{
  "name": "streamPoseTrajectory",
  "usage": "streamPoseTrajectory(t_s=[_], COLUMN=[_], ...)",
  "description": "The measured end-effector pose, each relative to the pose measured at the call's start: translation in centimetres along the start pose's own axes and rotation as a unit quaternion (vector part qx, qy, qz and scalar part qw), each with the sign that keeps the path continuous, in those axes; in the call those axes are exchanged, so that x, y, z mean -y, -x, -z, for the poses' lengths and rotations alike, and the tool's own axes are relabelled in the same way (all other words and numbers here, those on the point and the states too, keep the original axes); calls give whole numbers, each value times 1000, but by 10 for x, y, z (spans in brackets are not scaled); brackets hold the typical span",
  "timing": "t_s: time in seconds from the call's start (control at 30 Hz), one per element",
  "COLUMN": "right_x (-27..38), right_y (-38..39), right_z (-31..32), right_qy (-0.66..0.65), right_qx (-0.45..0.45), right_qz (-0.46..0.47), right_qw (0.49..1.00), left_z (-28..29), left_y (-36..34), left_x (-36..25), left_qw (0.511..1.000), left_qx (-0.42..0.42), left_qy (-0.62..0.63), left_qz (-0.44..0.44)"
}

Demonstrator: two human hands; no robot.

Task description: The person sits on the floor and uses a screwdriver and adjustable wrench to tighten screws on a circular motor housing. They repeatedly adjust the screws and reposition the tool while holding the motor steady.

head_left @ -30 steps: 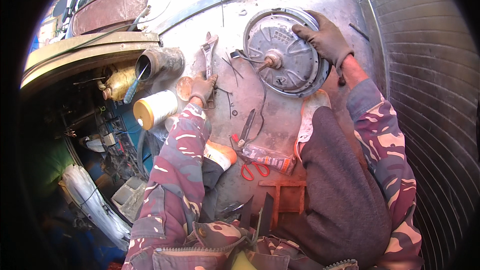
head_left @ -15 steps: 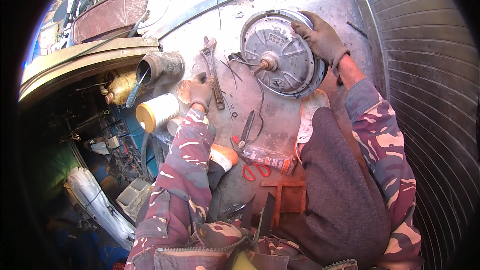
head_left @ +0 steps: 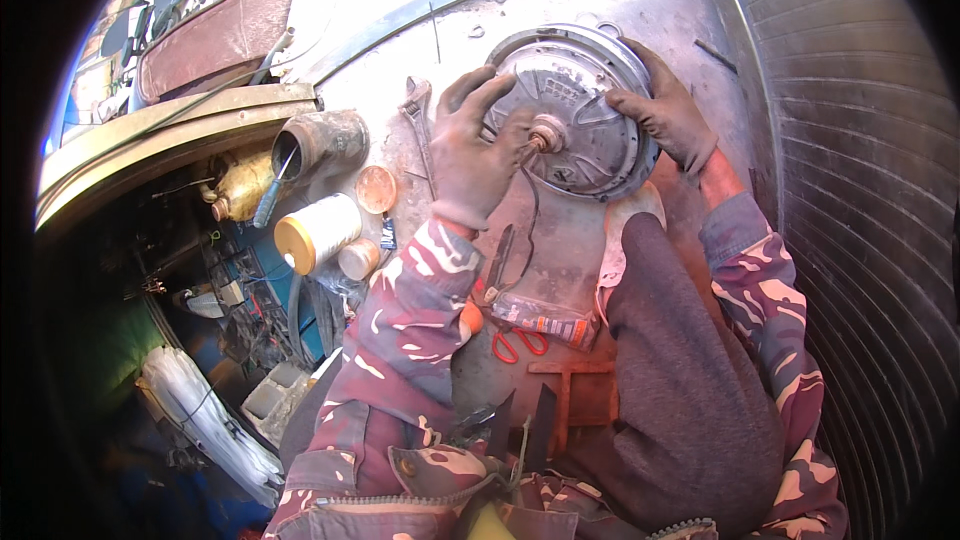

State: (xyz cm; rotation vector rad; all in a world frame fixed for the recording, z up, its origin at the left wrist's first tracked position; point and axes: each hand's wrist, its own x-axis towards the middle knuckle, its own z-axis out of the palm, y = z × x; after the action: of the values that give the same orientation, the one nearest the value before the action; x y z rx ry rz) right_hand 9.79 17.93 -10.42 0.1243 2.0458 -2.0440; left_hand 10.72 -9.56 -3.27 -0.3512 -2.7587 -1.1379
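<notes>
A round grey metal hub motor (head_left: 578, 160) with a central threaded shaft (head_left: 546, 137) and cable rests on the floor. My gloved right hand (head_left: 668, 120) grips its right rim. My gloved left hand (head_left: 473, 145) is at the hub’s left side, fingers apart and curved near the shaft; whether they touch it is unclear. An adjustable wrench (head_left: 418, 110) lies left of the left hand, partly hidden behind it. Below the hub are a black cutting tool (head_left: 498, 260), red-handled scissors (head_left: 520, 344) and a clear package (head_left: 543, 318).
A metal can (head_left: 335, 145) holding a blue-handled tool, a yellow-lidded tub (head_left: 320, 235) and a round tin (head_left: 375, 190) stand left. Beyond is dark clutter (head_left: 230, 300). A ribbed shutter (head_left: 850, 140) borders the right; my knee (head_left: 680, 360) is below the hub.
My left hand has left the wrench and moved up and right to the hub, fingers spreading. The wrench stays lying behind. The hub and right hand have shifted slightly.
</notes>
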Motion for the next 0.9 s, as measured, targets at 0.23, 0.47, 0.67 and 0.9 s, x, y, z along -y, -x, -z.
streamPoseTrajectory(t_s=[0.23, 0.47, 0.67, 0.9], right_x=[1, 2, 1, -5], right_y=[2, -2, 4, 7], right_z=[-3, -4, -15, -32], right_qy=[20, 10, 0, -51], right_qx=[-9, -4, -70, -131], right_qz=[-5, -3, -21, 26], right_qw=[1000, 1000, 997, 990], left_z=[-40, -42, -40, -36], left_y=[-7, -13, -32, -70], left_x=[6, 10, 20, 38], left_qw=[996, 996, 996, 990], left_qx=[48, 47, 65, 144], left_qy=[-69, -73, -59, 2], left_qz=[39, 29, -9, -3])
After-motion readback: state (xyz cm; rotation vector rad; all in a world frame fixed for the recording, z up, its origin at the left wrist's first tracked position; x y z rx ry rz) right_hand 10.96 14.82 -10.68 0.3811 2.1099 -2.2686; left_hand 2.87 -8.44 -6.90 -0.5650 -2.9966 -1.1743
